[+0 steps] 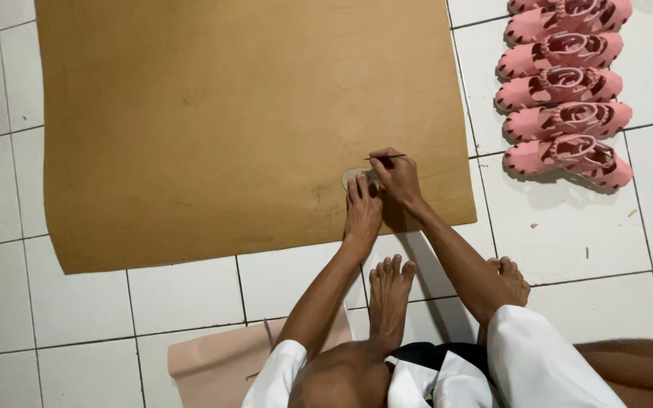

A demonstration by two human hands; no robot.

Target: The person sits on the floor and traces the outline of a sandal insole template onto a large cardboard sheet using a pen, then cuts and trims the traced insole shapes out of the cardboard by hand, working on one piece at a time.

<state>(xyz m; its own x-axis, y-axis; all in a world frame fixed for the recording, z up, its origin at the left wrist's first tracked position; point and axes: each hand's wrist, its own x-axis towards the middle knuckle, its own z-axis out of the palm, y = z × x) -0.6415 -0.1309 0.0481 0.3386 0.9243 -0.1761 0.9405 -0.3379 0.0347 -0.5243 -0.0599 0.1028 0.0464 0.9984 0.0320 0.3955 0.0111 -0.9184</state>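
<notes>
Person squats on white tiled floor (190,295), bare feet out front, with a big tan sheet (228,121) spread flat on it, looks like leather or fibreboard, matte, slightly scuffed, roughly rectangular. Near the sheet's lower right corner lies a small pale oval template (354,177), thin and flat, likely card or stiff paper. Left hand (362,213) is palm down with fingers flat and close together, pressing on the template's near edge. Right hand (397,175) sits just right of the template, fingers pinched tight on a thin dark stylus (387,156), tip pointing left above the template. Judgement: the template is light and slides easily, so needs pressure from above, not a side grip; the sheet looks semi-stiff, bendy, best lifted by an edge. Right of the sheet, apart from it, a stacked row of pink sandals (564,91) with cut-out straps, rubbery look. Below the sheet, a pale pink sheet (213,363) lies partly under the person's left arm.
</notes>
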